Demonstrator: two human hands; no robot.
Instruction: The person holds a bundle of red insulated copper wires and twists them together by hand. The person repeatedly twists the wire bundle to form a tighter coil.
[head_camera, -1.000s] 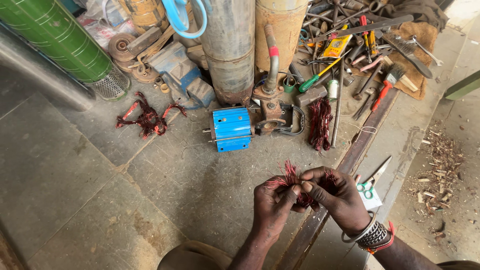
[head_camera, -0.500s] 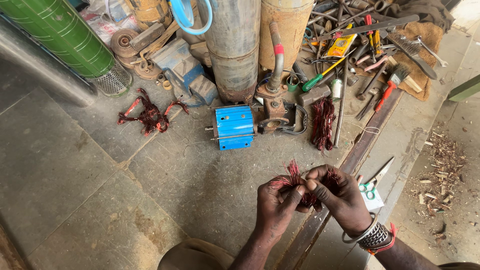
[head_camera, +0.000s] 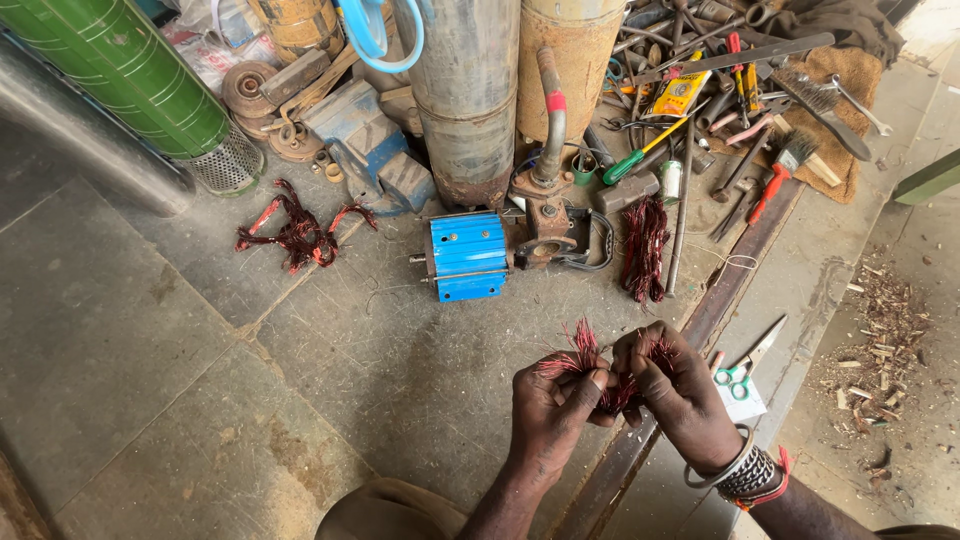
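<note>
Head view: both hands meet low centre over the concrete floor (head_camera: 200, 380), left hand (head_camera: 555, 410) and right hand (head_camera: 680, 400) each pinched closed on one bundle of reddish copper winding wire (head_camera: 600, 375) (frayed ends fanning upward), bundle lying crosswise between them, equally near both, blue motor housing (head_camera: 467, 255) well beyond

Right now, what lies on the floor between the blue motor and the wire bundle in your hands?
Bare concrete floor, head view: nothing lies between blue motor and wire bundle.
</note>
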